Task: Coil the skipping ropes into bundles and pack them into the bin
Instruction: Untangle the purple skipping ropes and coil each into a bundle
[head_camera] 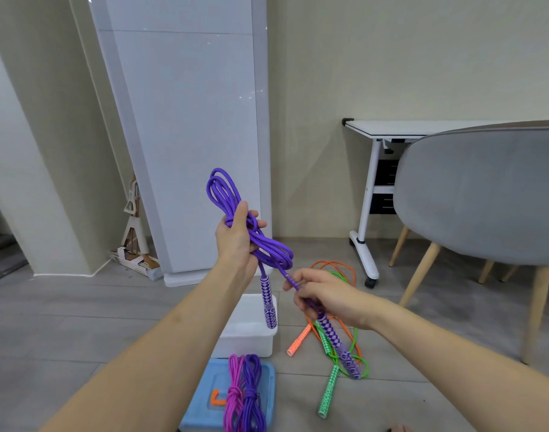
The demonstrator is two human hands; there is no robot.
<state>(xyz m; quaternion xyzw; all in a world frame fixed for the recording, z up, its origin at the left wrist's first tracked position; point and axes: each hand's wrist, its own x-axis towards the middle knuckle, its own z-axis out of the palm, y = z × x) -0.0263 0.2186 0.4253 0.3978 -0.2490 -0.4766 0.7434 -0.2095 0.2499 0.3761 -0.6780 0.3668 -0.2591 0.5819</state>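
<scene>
left hand (236, 238) up at chest height, grip wrapped round a coiled purple skipping rope (254, 235), loops sticking up above the fist and more sagging below it toward the right. one patterned purple handle (269, 304) dangling straight down from the bundle, hanging in front of the white bin (251, 341). right hand (323, 299) lower and to the right, grip pinching the free end of the same rope just above the second purple handle (338, 344), which angles down and away from the palm. rope taut-ish between the two hands.

white bin sitting on the floor right below the hands, inside hard to make out. just in front of it, a blue lid (204, 400) lying flat with an orange mark on it, and two tied bundles resting on top side by side: a pink bundle (233, 391) on the left, a purple bundle (252, 391) on the right, touching each other.

still loose on the floor right of the bin: an orange rope (334, 266) and a green rope (329, 391) tangled over one another, handles splayed out.

grey chair (485, 194) at the right, white desk (391, 129) behind it by the wall, tall white panel (186, 120) leaning at the back.
</scene>
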